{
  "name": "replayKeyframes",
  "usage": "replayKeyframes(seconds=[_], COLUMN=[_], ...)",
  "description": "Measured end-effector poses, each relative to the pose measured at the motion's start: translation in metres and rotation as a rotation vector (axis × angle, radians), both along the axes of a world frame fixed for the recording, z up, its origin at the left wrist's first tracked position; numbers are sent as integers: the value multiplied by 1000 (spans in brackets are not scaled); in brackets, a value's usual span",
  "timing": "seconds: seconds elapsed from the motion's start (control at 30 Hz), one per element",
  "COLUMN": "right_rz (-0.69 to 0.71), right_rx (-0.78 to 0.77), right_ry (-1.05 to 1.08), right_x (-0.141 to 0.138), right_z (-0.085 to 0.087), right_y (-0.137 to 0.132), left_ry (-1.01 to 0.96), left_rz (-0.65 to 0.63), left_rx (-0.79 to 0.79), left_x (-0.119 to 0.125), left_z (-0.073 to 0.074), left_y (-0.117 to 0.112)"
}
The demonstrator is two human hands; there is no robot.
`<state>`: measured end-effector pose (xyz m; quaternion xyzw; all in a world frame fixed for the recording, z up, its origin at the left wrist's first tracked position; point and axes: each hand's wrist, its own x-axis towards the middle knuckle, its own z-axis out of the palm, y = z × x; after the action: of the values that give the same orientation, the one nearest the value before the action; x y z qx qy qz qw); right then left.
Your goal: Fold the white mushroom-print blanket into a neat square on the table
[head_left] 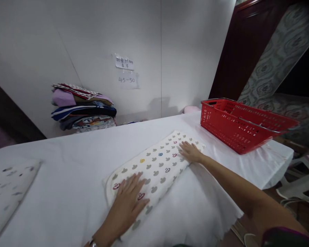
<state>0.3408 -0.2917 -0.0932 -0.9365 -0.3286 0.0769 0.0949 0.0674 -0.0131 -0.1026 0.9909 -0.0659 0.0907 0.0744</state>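
Note:
A folded white cloth point(154, 164) with grey, red, blue and yellow mushroom-like prints lies aslant on the white-covered table. My left hand point(127, 202) rests flat on its near left end, fingers spread. At the cloth's far right end, my right hand point(191, 152) lies flat with fingers stretched out. Neither hand grips anything. A second folded white cloth point(11, 195) with dark and grey spots lies at the left, cut off by the picture's edge.
A red plastic basket point(229, 127) with metal handles stands at the table's right end. Behind the table, a stack of folded fabrics point(83, 108) rises against the wall at left. Two paper signs point(128, 79) hang on the wall. The white tablecloth point(74, 154) shows around the cloths.

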Motion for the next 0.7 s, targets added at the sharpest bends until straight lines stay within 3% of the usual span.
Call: replayKeyframes(seconds=[0.1,0.17,0.27,0.4,0.5,0.6,0.7], right_rz=[229,318,336,340,432,556,586], right_rx=[50,58,39,10,39,63,76], right_ry=[-4,-2,13,48,5,-16,-9], right_x=[-41,-60,-70,-73,-88,-105,-111], right_z=[-3,-8,-12,-1,3,-6,-13], right_y=[14,20,21,24,31,36,34], left_ry=[-30,-35,-19,-9,1,24,53], left_rz=[-130,-133,-81,-24,5,-1,-14], left_rx=[37,68,103,129,134,130,137], left_x=[-19,-28,-36,-47,-55,-58,-58], left_z=[-3,-9,-17,-24,-30,-36,-39], left_y=[-13,-18,-20,-19,-17,-16,-16])
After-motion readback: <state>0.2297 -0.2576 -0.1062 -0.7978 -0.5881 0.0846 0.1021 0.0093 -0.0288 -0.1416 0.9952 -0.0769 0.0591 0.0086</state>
